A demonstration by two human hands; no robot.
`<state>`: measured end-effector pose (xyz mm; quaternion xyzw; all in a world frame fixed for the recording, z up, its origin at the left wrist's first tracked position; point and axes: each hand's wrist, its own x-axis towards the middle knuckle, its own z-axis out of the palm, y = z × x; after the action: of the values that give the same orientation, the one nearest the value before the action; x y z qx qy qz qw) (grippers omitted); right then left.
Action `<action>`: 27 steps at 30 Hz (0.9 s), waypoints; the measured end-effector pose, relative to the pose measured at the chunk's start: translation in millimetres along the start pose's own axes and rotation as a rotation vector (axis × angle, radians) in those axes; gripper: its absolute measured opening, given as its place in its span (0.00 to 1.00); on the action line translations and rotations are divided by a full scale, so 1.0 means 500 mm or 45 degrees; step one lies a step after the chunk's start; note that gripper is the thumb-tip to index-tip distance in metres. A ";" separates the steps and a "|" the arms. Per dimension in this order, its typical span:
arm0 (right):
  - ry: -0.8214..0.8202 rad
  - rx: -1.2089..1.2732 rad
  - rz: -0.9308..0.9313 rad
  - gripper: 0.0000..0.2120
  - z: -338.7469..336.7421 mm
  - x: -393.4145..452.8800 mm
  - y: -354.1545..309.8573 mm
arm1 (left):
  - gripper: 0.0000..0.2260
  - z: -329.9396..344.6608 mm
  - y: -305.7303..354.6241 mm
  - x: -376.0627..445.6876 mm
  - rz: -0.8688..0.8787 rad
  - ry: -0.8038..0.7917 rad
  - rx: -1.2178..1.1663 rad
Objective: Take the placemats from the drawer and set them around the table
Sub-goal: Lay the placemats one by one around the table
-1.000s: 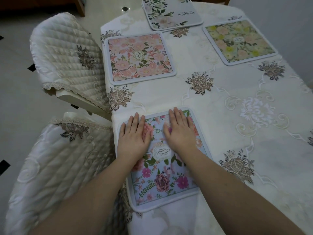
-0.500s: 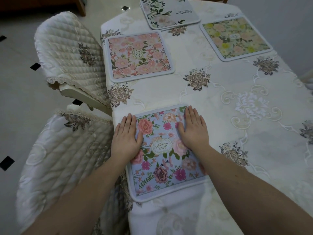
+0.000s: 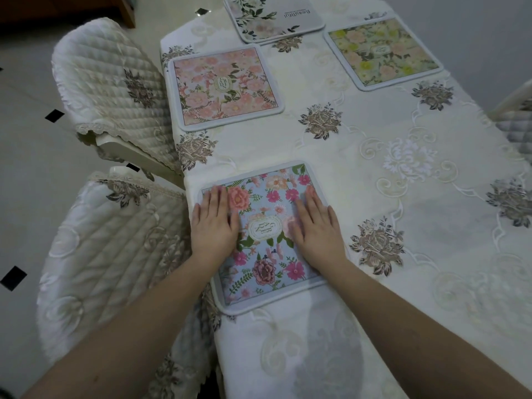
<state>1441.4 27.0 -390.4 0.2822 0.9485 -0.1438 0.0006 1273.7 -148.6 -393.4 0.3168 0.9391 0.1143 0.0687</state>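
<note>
Both hands [image 3: 214,226] flat on placemat [image 3: 264,243]

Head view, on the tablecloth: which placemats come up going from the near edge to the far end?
Blue floral placemat with both hands flat on it → pink floral placemat on the left → yellow-green floral placemat on the right → white placemat with dark leaves at the far end.

- My hands, left [image 3: 214,224] and right [image 3: 316,228], lie flat on the nearest placemat [image 3: 263,234] at the table [image 3: 431,254] edge.
- Three placemats lie beyond: one [image 3: 226,86] far left, one [image 3: 384,53] far right, one [image 3: 273,17] at the far end.
- Two chairs [image 3: 112,90] [image 3: 109,254] stand left.
</note>
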 end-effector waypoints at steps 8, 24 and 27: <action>-0.016 -0.072 0.018 0.28 0.019 0.000 -0.001 | 0.31 0.027 0.015 -0.048 0.070 -0.046 0.101; -0.031 -0.055 0.128 0.29 -0.023 -0.050 0.061 | 0.29 -0.011 -0.032 -0.074 0.029 -0.110 0.051; -0.085 -0.153 0.145 0.30 -0.044 -0.084 0.070 | 0.29 -0.034 -0.045 -0.095 0.006 -0.177 0.111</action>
<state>1497.1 38.7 -375.3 0.3302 0.9373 -0.0958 0.0573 1294.7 -198.0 -380.3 0.3289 0.9353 0.0513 0.1197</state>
